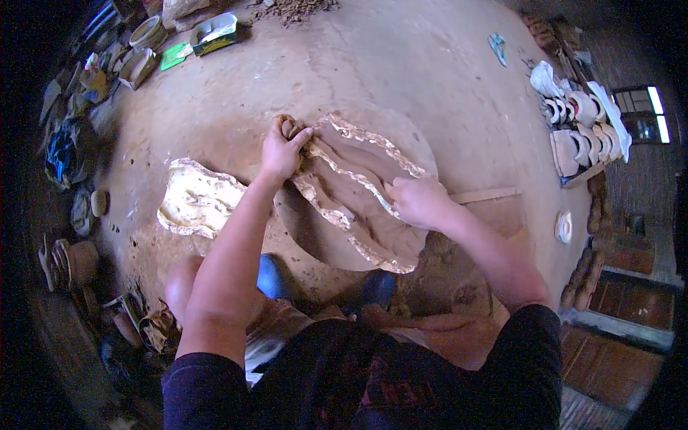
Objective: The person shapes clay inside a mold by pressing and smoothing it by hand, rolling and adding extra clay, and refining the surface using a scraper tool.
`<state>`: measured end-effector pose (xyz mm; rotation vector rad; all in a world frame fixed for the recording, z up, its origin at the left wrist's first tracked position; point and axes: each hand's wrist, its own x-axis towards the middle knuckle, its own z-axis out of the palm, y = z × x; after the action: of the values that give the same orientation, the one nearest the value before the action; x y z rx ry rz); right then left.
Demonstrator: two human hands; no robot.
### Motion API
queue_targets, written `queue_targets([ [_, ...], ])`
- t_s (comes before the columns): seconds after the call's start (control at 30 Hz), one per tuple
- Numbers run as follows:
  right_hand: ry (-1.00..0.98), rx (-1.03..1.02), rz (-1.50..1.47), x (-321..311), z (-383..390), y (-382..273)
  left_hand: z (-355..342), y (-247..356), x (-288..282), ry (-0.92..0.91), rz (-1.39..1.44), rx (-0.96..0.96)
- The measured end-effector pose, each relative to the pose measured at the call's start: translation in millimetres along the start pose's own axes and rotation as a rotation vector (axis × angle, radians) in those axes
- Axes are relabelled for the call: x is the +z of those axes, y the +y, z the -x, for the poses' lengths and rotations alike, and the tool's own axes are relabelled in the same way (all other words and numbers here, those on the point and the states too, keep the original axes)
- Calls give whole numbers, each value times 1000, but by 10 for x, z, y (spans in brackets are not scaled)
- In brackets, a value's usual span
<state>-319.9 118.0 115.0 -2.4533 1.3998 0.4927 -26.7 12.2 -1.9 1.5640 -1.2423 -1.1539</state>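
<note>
Working two-handed on a clay-lined mold (351, 154) with ragged pale rims, sitting on a round disc (308, 233) low over the floor (287, 82). Left hand (282, 152) at the mold's far left end, fingers curled round a brown clay lump (289, 127). Right hand (421, 203) at the middle ridge, fingers bent against it; can't tell if they grasp anything, knuckles block the view. Writing: reddish lettering on the front of the dark shirt (308, 380), partly lost in folds; printed carton (215, 34) at far left, print too small to read. Around: pale mold piece (197, 197) on the floor left of the disc, just beside the left forearm; wooden strip (491, 194) off the disc's right side, beyond the right wrist. Blue shoes (271, 276) close to the near side. Far left also has a green sheet (174, 56), a tan box (137, 69) and a round basin (147, 32); blue sandal (497, 49) far right. Curved pale pieces (584, 140) stacked at the right, white bag (546, 79) at their far end. Edges: mold's near right end reaches the disc edge; disc shows as a crescent at near left and far right. Most room on the far side, floor running out to carton and sandal.
</note>
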Motion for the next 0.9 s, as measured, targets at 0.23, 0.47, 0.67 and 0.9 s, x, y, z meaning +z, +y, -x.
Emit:
queue_targets([
  [0.23, 11, -90, 25, 122, 280, 103, -55, 133, 83, 182, -212, 116],
  [0.47, -80, 25, -16, 115, 765, 89, 285, 354, 115, 371, -135, 240],
  [0.67, 348, 55, -426, 46, 519, -57, 985, 192, 175, 243, -104, 289],
  [0.9, 192, 24, -351, 343, 231, -100, 1679, 137, 288, 191, -180, 291],
])
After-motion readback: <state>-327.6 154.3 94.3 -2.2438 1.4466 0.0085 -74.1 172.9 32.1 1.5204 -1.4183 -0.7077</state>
